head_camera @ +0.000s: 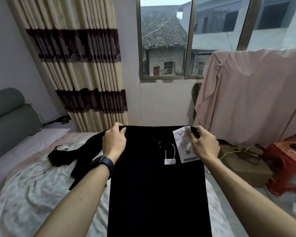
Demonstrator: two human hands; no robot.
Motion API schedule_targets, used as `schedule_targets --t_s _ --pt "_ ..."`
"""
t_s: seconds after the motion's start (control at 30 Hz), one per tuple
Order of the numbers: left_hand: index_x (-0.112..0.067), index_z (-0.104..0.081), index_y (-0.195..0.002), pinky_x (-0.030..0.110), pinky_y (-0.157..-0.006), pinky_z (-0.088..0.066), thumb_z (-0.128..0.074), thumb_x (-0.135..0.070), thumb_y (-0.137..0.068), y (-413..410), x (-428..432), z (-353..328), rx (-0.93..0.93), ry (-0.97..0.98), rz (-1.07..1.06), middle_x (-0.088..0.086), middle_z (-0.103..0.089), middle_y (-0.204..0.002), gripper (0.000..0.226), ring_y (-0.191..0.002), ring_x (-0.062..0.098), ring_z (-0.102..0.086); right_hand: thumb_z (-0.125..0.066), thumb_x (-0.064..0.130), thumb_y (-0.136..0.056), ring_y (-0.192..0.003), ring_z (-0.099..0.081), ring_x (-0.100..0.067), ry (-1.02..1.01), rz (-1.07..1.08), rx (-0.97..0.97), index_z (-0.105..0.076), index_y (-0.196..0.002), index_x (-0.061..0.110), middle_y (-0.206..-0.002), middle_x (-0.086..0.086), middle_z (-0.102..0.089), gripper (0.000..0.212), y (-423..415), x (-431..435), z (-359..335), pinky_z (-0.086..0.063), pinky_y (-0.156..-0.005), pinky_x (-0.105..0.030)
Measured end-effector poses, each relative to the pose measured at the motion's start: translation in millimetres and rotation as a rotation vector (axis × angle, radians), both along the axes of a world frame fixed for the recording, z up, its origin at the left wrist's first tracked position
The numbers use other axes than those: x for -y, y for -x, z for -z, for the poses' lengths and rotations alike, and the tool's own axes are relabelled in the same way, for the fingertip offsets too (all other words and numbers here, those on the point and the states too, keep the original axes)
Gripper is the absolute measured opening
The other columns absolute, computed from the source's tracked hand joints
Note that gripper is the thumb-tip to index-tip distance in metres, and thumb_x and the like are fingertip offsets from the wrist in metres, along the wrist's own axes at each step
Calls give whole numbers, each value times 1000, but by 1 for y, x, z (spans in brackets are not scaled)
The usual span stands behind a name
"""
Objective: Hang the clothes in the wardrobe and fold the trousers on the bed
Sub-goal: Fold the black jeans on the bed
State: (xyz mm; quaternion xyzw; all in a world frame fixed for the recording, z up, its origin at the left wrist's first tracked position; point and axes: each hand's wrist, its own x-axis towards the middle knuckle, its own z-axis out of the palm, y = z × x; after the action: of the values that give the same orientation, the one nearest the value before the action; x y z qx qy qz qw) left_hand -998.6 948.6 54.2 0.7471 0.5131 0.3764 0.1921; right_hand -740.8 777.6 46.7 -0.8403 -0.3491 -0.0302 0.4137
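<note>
Both hands were up holding the black trousers by the waistband over the bed: left hand gripped one corner, right hand pinched the other beside the white tag.

The room is lit dimly by grey daylight admitted through the window at upper centre. Shadows are kept faint and diffuse. Detail is lost in the trousers (almost pure black). Straight lines are bent near the edges, and the lower corners are rendered soft.
</note>
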Motion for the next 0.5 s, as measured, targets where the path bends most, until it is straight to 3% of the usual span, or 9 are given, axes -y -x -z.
schedule_targets --t_s 0.3,0.37,0.43,0.5 --pt "-17 -62 -105 47 -89 -53 -54 -35 -99 -67 -134 133 -11 244 19 13 -72 -98 20 -96 36 -69 -55 61 -95 -107 -64 -36 170 26 -112 -63 -113 29 -110 -7 -72 38 -56 -128 123 -42 -76 -37" --pt "-18 -60 -123 41 -97 -49 -54 -30 -101 -79 -144 170 18 329 75 10 -66 -122 26 -112 32 -63 -63 51 -94 -114 -64 -29 142 -24 -208 -61 -124 30 -122 -4 -70 36 -67 -140 168 -46 -84 -34" --pt "-17 -42 -148 38 -110 -40 -55 -28 -102 -85 -139 211 -5 427 175 8 -47 -148 49 -133 29 -49 -69 39 -93 -125 -59 -25 208 -97 -273 -43 -147 30 -145 -2 -56 61 -72 -137 212 -47 -100 -38" --pt "-16 -31 -156 39 -116 -35 -53 -28 -103 -87 -125 257 -90 545 262 9 -34 -157 58 -139 29 -43 -69 31 -93 -130 -56 -25 291 -123 -388 -28 -157 29 -153 -3 -47 76 -68 -114 256 -46 -105 -43"
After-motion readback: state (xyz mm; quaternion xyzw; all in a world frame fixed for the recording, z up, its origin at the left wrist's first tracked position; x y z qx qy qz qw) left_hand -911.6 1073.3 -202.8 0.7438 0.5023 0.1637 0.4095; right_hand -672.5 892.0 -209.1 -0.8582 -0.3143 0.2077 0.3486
